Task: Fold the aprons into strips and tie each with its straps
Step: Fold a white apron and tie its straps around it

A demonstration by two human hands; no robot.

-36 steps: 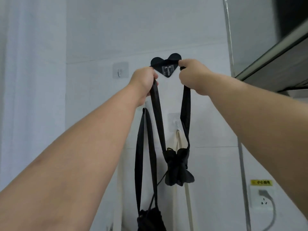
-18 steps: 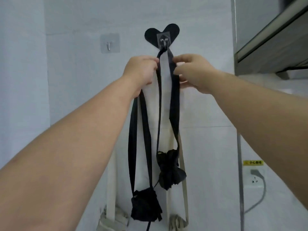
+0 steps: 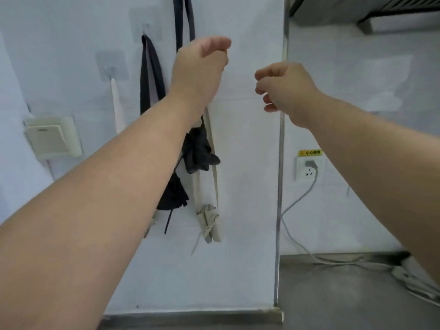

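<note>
Two black apron bundles hang by their neck straps on the white tiled wall: one bundle (image 3: 200, 152) at centre, a lower one (image 3: 172, 194) partly behind my left forearm. A beige tied apron bundle (image 3: 209, 222) hangs below them on pale straps. My left hand (image 3: 202, 65) is raised in front of the black straps (image 3: 183, 20), fingers loosely curled, holding nothing. My right hand (image 3: 283, 86) is off to the right, clear of the aprons, fingers loosely curled and empty.
A metal corner trim (image 3: 281, 163) runs down the wall. A wall socket (image 3: 309, 169) with a plugged cable is at right, above a steel counter (image 3: 345, 294). A switch box (image 3: 51, 138) sits at left. A dark shelf (image 3: 381, 10) is at upper right.
Both hands have let go of the black neck strap, which now hangs from its hook. The view has tilted down, and the hands have dropped and moved apart.
</note>
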